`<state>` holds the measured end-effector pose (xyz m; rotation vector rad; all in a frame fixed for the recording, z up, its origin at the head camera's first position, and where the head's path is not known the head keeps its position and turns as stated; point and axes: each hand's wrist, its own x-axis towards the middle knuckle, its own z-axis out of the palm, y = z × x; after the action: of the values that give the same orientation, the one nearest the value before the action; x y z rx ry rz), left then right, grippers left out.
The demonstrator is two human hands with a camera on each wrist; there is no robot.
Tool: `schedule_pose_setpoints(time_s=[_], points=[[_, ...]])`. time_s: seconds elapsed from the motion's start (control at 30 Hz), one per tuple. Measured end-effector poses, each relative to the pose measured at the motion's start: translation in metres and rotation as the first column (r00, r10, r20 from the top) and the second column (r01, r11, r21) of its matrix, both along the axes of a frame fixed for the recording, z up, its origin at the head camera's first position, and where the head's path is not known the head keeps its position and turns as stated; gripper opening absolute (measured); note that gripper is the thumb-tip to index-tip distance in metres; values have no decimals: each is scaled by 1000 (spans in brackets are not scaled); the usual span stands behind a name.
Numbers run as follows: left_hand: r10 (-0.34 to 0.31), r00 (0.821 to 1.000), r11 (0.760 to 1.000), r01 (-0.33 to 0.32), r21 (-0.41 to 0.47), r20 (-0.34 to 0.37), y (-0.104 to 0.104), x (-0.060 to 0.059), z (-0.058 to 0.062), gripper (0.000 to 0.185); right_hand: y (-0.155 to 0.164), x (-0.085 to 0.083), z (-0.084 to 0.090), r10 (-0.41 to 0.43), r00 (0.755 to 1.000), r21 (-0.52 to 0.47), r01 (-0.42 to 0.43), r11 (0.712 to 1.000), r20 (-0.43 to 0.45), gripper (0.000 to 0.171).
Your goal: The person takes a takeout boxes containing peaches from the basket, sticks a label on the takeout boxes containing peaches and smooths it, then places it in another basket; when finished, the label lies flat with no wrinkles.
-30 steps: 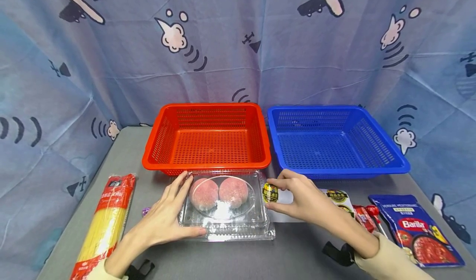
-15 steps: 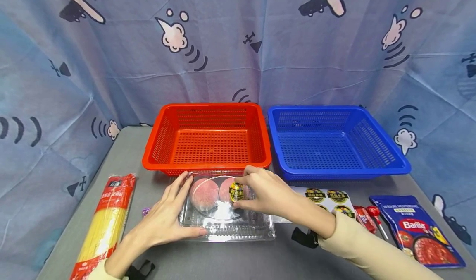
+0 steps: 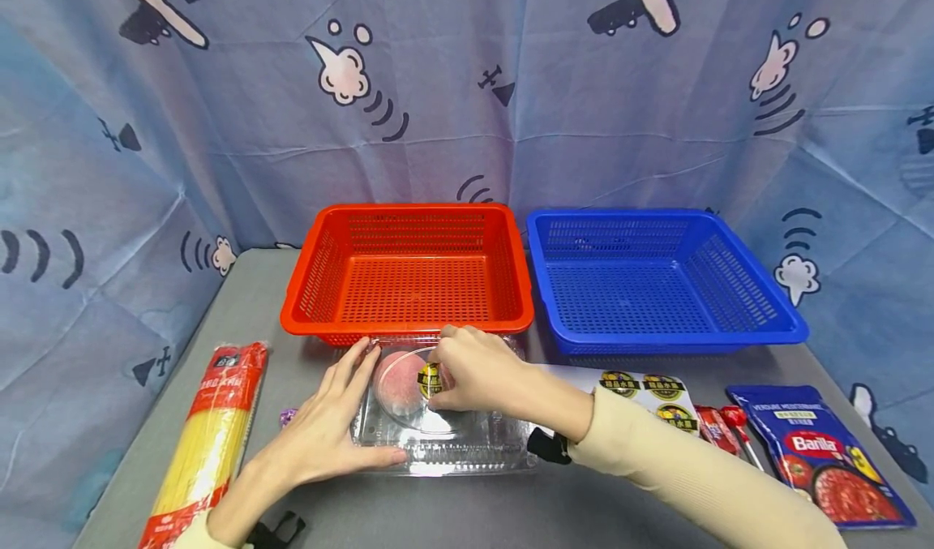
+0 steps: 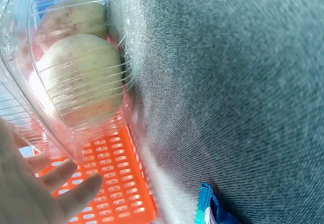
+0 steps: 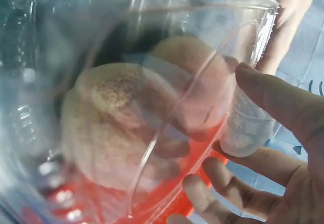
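Note:
A clear plastic clamshell box [image 3: 467, 456] holds two pink peaches [image 3: 398, 383]; the right one is hidden by a hand in the head view, but both peaches [image 5: 114, 128] show through the lid in the right wrist view. My left hand [image 3: 328, 419] lies along the box's left side, fingers spread and fairly straight, touching its edge. My right hand [image 3: 477, 375] pinches a round black-and-yellow sticker [image 3: 429, 379] between thumb and forefinger, over the middle of the lid. From the right wrist, the sticker's pale back [image 5: 247, 133] shows, curving close over the lid.
Behind the box stands a red basket [image 3: 409, 327], with a blue basket [image 3: 679, 338] to its right. A sticker sheet [image 3: 642, 388] lies partly under my right arm. Farther right are a red lollipop [image 3: 733, 414] and a Barilla pouch [image 3: 817, 452]. Packaged noodles [image 3: 207, 443] lie left.
My right hand has carried the sticker leftward from beside the box to over the middle of its lid. The left hand and the box have stayed put.

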<state>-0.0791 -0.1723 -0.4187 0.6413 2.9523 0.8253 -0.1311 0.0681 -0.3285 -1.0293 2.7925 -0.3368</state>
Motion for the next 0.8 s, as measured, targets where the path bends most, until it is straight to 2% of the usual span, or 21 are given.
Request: schedule_pose_setpoints(time_s=[0.17, 0.37, 0.5, 0.63, 0.67, 0.8], points=[[-3, 1000, 1000, 3, 7, 3, 0, 0, 0, 126, -4, -1, -1, -11, 1000, 64, 10, 998, 18, 32], [1, 1000, 1000, -1, 8, 6, 1, 0, 0, 126, -4, -2, 0, -18, 999, 78, 15, 997, 41, 36], [6, 1000, 1000, -6, 10, 13, 0, 1, 0, 126, -2, -1, 1, -2, 999, 51, 0, 999, 40, 43], [5, 1000, 1000, -5, 13, 13, 0, 1, 0, 126, -1, -1, 5, 26, 999, -25, -25, 999, 31, 48], [4, 1000, 1000, -4, 13, 10, 0, 1, 0, 127, -2, -1, 6, 32, 999, -51, -31, 998, 32, 44], [3, 1000, 1000, -3, 9, -2, 0, 1, 0, 127, -6, -3, 7, 55, 998, -110, -53, 993, 20, 7]])
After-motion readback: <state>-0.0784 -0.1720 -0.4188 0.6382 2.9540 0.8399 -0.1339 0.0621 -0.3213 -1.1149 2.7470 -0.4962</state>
